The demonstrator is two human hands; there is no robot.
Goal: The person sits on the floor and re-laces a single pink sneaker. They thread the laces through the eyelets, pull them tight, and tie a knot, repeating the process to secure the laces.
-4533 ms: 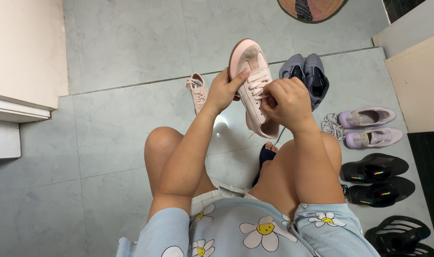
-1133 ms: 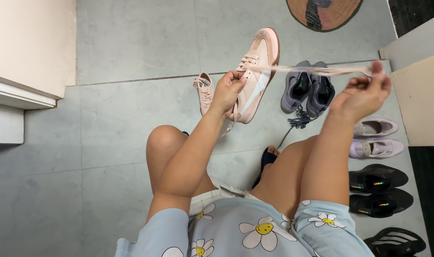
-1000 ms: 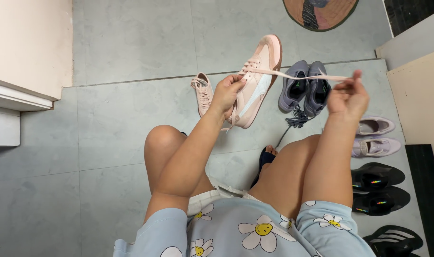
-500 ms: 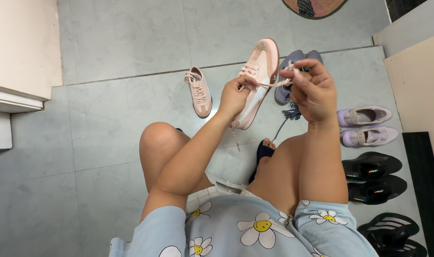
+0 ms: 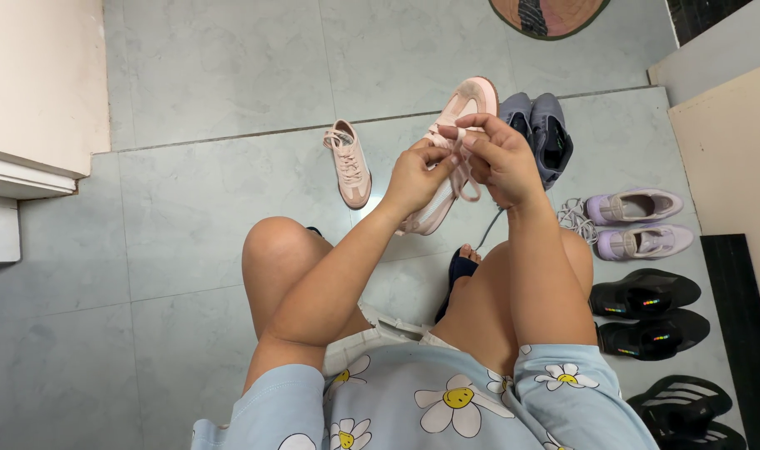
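Pink sneaker (image 5: 446, 179) light, soft-sided; left hand (image 5: 415, 177) grip closed round its side. Right hand (image 5: 498, 158) grip pinching limp pink lace (image 5: 463, 177). Best held midfoot.

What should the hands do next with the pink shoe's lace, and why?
Probably pull the pink lace through and snug it. The left hand steadies the pink shoe off the floor, while the right hand pinches the lace at the eyelets, and a slack loop hangs below the fingers.
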